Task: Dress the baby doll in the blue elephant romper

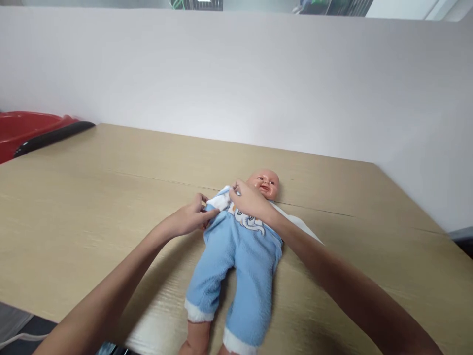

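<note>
A baby doll [269,181] lies on its back on the wooden table [129,177], head away from me. It wears a blue fleecy romper [247,281] with white cuffs and an elephant picture on the chest. My left hand [188,217] grips the white sleeve [220,201] on the doll's left-of-view side, thumb below and fingers above. My right hand [249,199] reaches across the chest and pinches the cloth by the shoulder, just below the head. My right forearm partly covers the chest. The doll's feet run out of view at the bottom.
A pale wall or partition [236,84] stands behind the table. At the far left is a red plastic object [29,129] with a black edge. A white cable [25,337] shows at the lower left, and a dark object [463,237] sits at the right edge.
</note>
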Demonstrator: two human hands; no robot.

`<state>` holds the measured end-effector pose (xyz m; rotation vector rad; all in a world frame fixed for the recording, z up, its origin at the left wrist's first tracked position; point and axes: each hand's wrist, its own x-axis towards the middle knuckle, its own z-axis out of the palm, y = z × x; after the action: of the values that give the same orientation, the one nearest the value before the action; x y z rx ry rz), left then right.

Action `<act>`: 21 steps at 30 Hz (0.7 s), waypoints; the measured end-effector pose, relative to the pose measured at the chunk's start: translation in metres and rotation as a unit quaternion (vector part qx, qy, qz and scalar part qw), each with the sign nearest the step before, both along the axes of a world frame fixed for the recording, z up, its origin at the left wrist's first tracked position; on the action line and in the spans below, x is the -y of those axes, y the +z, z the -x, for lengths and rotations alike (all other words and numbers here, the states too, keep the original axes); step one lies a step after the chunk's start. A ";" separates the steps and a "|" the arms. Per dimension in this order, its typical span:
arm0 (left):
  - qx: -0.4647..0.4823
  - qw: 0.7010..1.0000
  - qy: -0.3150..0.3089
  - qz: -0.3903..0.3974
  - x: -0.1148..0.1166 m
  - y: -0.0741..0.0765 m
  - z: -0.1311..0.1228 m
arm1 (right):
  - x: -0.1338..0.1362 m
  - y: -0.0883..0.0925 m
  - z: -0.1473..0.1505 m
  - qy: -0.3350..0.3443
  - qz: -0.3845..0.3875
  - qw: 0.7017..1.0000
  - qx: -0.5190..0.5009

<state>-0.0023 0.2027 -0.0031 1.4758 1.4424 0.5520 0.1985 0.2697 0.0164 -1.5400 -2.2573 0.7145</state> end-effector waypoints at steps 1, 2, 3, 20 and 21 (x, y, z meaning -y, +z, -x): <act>-0.040 0.999 0.001 -0.021 0.001 0.002 -0.001 | 0.001 0.001 0.003 0.002 -0.006 1.000 0.019; -0.082 0.996 -0.001 -0.044 0.003 0.004 -0.002 | 0.003 0.002 0.007 0.004 -0.013 0.999 0.037; -0.121 0.990 -0.006 -0.068 0.005 0.005 -0.005 | 0.004 0.003 0.012 0.008 -0.022 0.998 0.053; -0.233 0.965 0.038 -0.111 0.030 -0.021 0.040 | -0.007 0.027 0.014 -0.038 -0.068 0.962 0.262; -0.219 0.970 0.044 -0.096 0.026 -0.023 0.043 | -0.004 0.027 0.012 -0.037 -0.069 0.962 0.262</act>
<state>-0.0456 0.1763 -0.0263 1.7712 1.8451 0.4460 0.1869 0.2738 0.0434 -1.9005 -2.5185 0.1236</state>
